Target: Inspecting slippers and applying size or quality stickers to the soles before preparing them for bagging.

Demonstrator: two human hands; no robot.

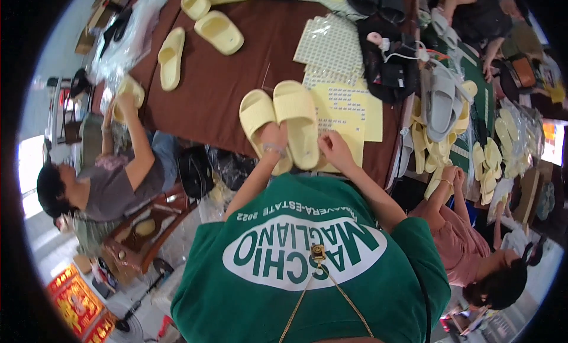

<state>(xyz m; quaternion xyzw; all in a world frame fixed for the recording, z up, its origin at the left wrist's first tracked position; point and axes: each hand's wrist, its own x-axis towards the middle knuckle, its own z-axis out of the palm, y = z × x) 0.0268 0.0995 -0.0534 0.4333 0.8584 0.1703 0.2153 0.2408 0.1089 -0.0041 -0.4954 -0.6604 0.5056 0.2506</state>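
Obs.: pale yellow pair close to the front edge of the worktop (216, 100); main risks sheet drag and a tipped heel.

From my remote view, the left slide (258, 110) and right slide (299, 125) lie side by side before the green shirt (307, 224). Left hand (273, 136) is at the left slide's foot opening; fingers partly hidden, so I cannot tell how firm that grip is. Right hand (335, 150) is bent beside the right slide, fingertips drawn together; cannot tell if they pinch anything. The right slide appears to overlap the printed yellow sheets (353, 121), so a sideways pull could drag them askew. A forearm or shirt nudge might tip a heel. Similar loose slides (171, 59) could cause a mismatched pair.
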